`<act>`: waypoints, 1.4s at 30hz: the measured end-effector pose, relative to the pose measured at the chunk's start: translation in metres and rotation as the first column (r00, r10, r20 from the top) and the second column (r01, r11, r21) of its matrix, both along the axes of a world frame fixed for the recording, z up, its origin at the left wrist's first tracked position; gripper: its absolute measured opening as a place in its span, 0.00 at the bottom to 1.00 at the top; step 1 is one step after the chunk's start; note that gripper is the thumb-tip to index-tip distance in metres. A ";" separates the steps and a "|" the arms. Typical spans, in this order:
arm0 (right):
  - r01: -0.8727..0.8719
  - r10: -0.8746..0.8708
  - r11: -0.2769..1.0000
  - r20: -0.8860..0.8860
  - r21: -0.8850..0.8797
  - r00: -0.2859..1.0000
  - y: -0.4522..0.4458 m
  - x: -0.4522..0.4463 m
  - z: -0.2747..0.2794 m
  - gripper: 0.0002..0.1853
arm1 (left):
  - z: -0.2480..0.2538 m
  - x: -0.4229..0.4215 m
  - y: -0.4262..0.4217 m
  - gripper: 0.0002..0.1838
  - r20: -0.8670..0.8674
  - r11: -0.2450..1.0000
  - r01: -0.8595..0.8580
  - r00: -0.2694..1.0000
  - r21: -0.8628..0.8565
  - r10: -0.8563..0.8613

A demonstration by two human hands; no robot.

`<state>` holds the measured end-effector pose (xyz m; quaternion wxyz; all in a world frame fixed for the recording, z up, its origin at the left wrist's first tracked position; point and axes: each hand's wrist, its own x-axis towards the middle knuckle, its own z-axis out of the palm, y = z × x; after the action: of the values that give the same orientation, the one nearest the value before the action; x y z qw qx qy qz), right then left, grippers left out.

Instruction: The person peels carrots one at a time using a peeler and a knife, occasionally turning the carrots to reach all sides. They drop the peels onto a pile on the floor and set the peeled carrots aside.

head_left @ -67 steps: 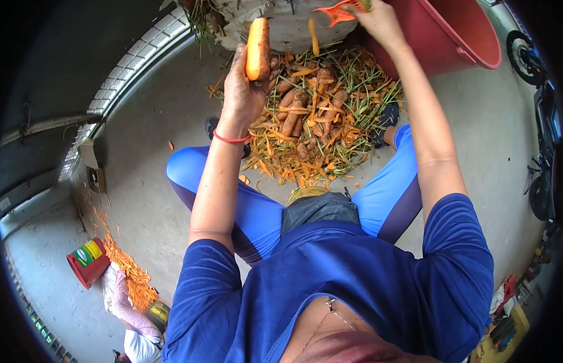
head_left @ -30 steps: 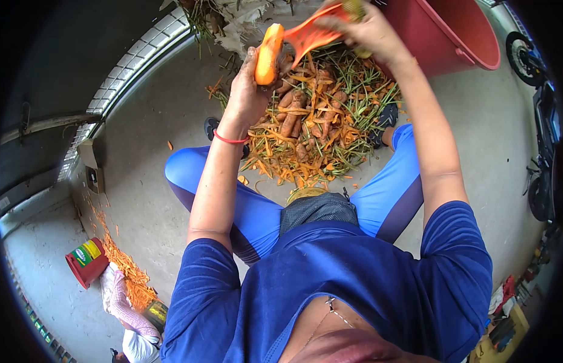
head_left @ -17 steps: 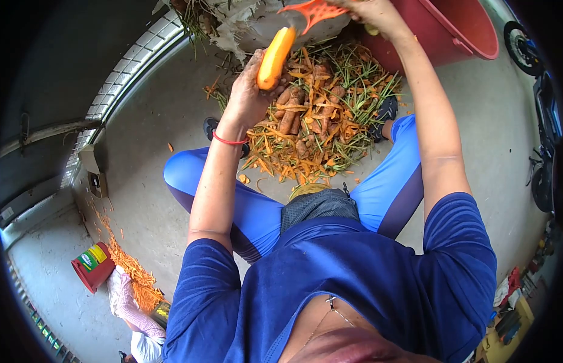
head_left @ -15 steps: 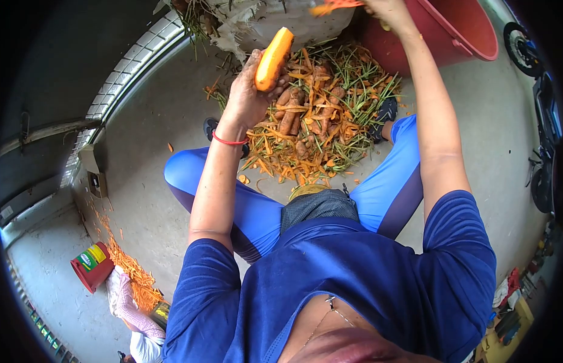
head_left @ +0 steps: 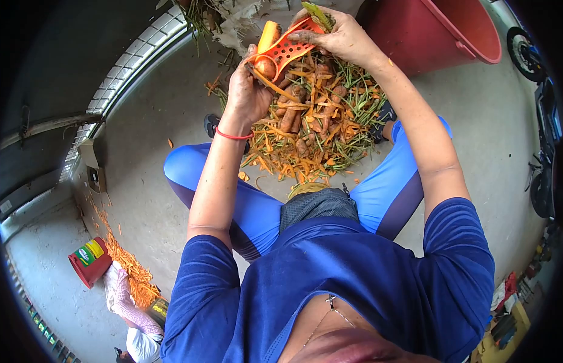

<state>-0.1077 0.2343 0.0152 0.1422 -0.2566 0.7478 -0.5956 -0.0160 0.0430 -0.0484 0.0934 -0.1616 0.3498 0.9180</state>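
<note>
My left hand [head_left: 248, 88], with a red band at the wrist, is closed around a mostly peeled carrot [head_left: 268, 37]. My right hand [head_left: 333, 36] grips an orange peeler [head_left: 291, 51] with a perforated handle, its far end lying over the carrot. A peel strip [head_left: 276, 88] hangs by the peeler's end. At the right fingers there is a green-yellow piece [head_left: 319, 17] that I cannot identify. Below both hands lies a heap of peels and green stems [head_left: 330, 136], with several unpeeled carrots [head_left: 290, 112] among them.
A large red tub [head_left: 432, 36] stands at upper right, beside a torn whitish sack [head_left: 233, 27]. Motorcycle parts [head_left: 538, 121] line the right edge. At lower left another person's patterned sleeve [head_left: 125, 293] shows near a red bucket [head_left: 91, 262] and more peels [head_left: 133, 266].
My right hand has come down and left from beside the tub, bringing the peeler onto the carrot. My left hand still holds the carrot, now lower-angled and partly covered.
</note>
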 end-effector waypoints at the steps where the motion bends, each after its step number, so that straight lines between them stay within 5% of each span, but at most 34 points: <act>1: -0.001 0.000 0.999 -0.020 -0.039 1.000 0.002 -0.006 -0.006 0.19 | -0.001 0.003 0.000 0.26 -0.009 1.000 -0.007 1.000 -0.028 0.006; 5: 0.193 -0.175 0.971 0.128 -0.143 0.976 0.036 -0.048 -0.009 0.21 | -0.016 -0.001 -0.025 0.25 -0.152 0.961 0.250 0.961 0.115 -0.231; 6: 0.138 -0.181 0.954 -0.145 -0.267 0.973 0.048 -0.069 -0.019 0.20 | -0.006 0.003 -0.022 0.24 -0.130 0.975 0.214 0.970 0.062 -0.205; 7: 0.145 -0.194 0.955 -0.179 -0.258 0.965 0.059 -0.075 -0.010 0.20 | 0.001 0.003 -0.017 0.24 -0.106 0.990 0.141 0.985 0.010 -0.139; 8: 0.349 -0.365 0.931 -0.275 -0.108 0.890 0.066 -0.077 -0.007 0.22 | 0.006 0.003 -0.011 0.23 -0.083 0.997 0.065 0.994 -0.039 -0.069; 12: 0.121 -0.159 0.932 -0.086 -0.342 0.984 0.044 -0.064 -0.028 0.26 | 0.004 -0.002 -0.010 0.23 -0.052 0.995 -0.073 0.996 -0.070 0.070; 13: 0.142 -0.152 0.944 -0.009 -0.298 0.988 0.036 -0.058 -0.028 0.25 | 0.004 -0.003 -0.010 0.23 -0.064 0.996 -0.073 0.995 -0.058 0.070; 15: 0.227 -0.233 0.972 -0.138 -0.055 0.963 0.033 -0.046 -0.020 0.25 | 0.006 -0.002 -0.006 0.23 -0.055 0.992 -0.104 0.993 -0.071 0.100; 16: 0.220 -0.259 0.946 -0.146 -0.238 0.955 0.026 -0.045 -0.020 0.21 | 0.008 -0.004 -0.005 0.23 -0.057 0.989 -0.123 0.991 -0.077 0.119; 19: 0.189 -0.206 0.973 -0.132 -0.130 0.970 0.024 -0.046 -0.029 0.18 | 0.007 -0.005 -0.005 0.22 -0.091 0.994 -0.099 0.991 -0.036 0.095; 20: 0.172 -0.188 0.930 -0.016 -0.326 0.982 0.016 -0.041 -0.029 0.14 | 0.007 -0.007 -0.006 0.22 -0.092 0.997 -0.080 0.993 0.005 0.080; 22: 0.317 -0.284 0.943 0.251 -0.102 0.925 0.015 -0.023 0.000 0.13 | 0.002 -0.009 -0.003 0.22 -0.057 0.993 -0.114 0.992 -0.015 0.113; 24: 0.252 -0.224 0.966 0.307 -0.055 0.925 0.013 -0.019 0.001 0.12 | -0.020 -0.014 -0.011 0.23 -0.098 0.996 -0.084 0.991 0.023 0.086; 26: 0.060 -0.009 0.961 0.187 -0.270 0.982 0.006 -0.016 -0.020 0.10 | -0.008 -0.010 -0.005 0.23 -0.054 0.993 -0.117 0.992 -0.019 0.116; 27: 0.100 -0.081 0.992 0.222 -0.076 0.972 0.008 -0.014 -0.030 0.13 | -0.005 -0.010 0.000 0.24 -0.031 0.991 -0.126 0.992 -0.035 0.125; 38: -0.058 0.066 0.993 0.077 -0.100 0.995 0.007 -0.020 -0.021 0.11 | -0.003 -0.001 0.007 0.22 -0.027 0.999 -0.011 1.000 -0.037 0.010; 41: 0.123 -0.149 0.985 0.247 0.118 0.957 0.023 -0.029 -0.001 0.14 | -0.002 0.002 0.006 0.22 -0.017 0.996 0.024 1.000 -0.092 -0.025; 42: 0.210 -0.200 0.978 0.262 -0.010 0.944 0.030 -0.034 0.003 0.16 | -0.004 0.003 0.001 0.22 -0.022 0.994 0.073 0.997 -0.086 -0.075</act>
<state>-0.1414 0.2646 0.0184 0.1714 -0.0997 0.7340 -0.6495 -0.0126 0.0443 -0.0524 0.1159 -0.1407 0.3957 0.9001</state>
